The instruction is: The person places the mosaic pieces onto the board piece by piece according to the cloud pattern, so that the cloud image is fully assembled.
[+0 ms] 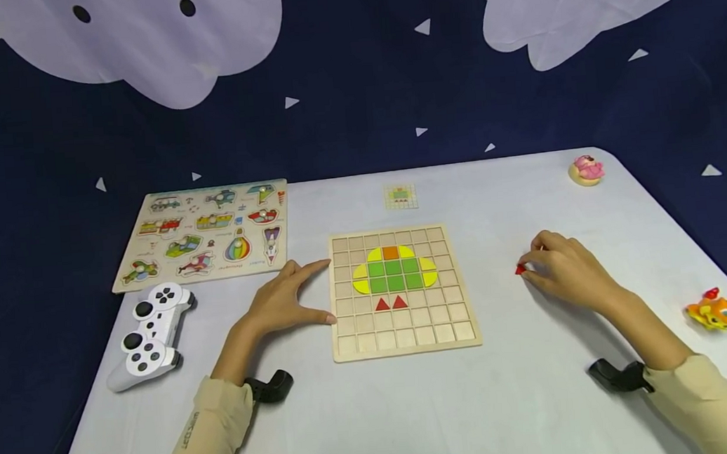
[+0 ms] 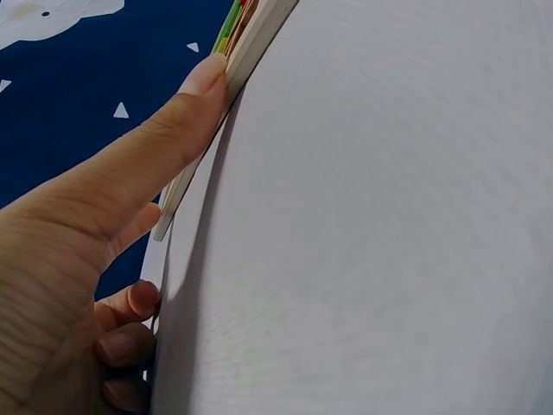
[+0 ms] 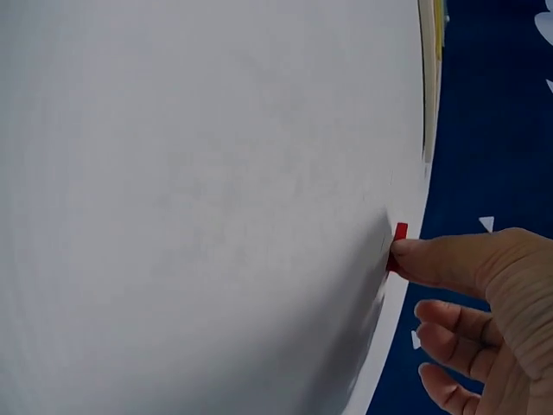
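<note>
Left hand (image 1: 283, 304), fingers flat, steadied grid board (image 1: 403, 344) mid-frame; right hand (image 1: 565, 269) pinched red piece (image 1: 520, 269) off desk (image 1: 540, 397).

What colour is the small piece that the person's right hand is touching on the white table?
Red. The small piece under the right hand shows best in the head view.

Beige long sleeves are worn on both arms; small dark lettering is printed along the left sleeve (image 1: 191, 432). A black camera mount (image 1: 272, 386) is strapped at each wrist.
</note>
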The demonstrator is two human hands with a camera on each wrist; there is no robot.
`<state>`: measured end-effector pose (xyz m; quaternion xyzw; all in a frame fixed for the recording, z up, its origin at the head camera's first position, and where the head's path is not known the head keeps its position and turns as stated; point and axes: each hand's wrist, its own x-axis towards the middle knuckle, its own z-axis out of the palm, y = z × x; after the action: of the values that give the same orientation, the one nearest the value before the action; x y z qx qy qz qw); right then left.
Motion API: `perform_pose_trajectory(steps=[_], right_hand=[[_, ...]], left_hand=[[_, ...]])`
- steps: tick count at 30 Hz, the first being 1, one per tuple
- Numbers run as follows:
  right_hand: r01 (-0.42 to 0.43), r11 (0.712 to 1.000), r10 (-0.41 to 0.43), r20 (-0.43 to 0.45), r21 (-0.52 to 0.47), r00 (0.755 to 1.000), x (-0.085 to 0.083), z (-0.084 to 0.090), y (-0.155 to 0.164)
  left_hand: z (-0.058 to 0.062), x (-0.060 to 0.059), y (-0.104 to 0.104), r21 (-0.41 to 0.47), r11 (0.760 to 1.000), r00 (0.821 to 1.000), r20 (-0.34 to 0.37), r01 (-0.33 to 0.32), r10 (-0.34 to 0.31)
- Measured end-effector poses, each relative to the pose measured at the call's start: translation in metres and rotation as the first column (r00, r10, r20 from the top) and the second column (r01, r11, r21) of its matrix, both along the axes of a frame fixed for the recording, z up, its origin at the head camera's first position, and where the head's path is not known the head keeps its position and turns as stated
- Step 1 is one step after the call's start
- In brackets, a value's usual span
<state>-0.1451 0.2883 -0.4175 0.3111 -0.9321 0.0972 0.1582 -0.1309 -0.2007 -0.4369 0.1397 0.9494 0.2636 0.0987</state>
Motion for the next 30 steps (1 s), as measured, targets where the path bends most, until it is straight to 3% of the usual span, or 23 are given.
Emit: perform_pose_trajectory(steps=[5,11,17,30], right_hand=[[-0.045,0.999,0.044,0.013,0.018,0.999,-0.005,0.002,-0.001],[-0.026,1.000,0.025,0.078,0.012,0.997,-0.007,0.001,-0.002],[-0.049,0.999,0.049,0.018,-0.001,0.999,-0.010,-0.002,-0.010],[-0.164,0.986,0.164,0.011,-0.008,0.986,-0.001,0.012,-0.072]], left_hand=[[0.000,-0.001,0.000,0.001,1.000,1.000,0.002,-0.002,0.002],[0.000,0.000,0.000,0.007,1.000,1.000,0.009,0.002,-0.002],[0.000,-0.001,0.000,0.003,1.000,1.000,0.001,0.005,-0.005],[0.000,-0.001,0.001,0.003,1.000,1.000,-0.001,0.002,-0.002]])
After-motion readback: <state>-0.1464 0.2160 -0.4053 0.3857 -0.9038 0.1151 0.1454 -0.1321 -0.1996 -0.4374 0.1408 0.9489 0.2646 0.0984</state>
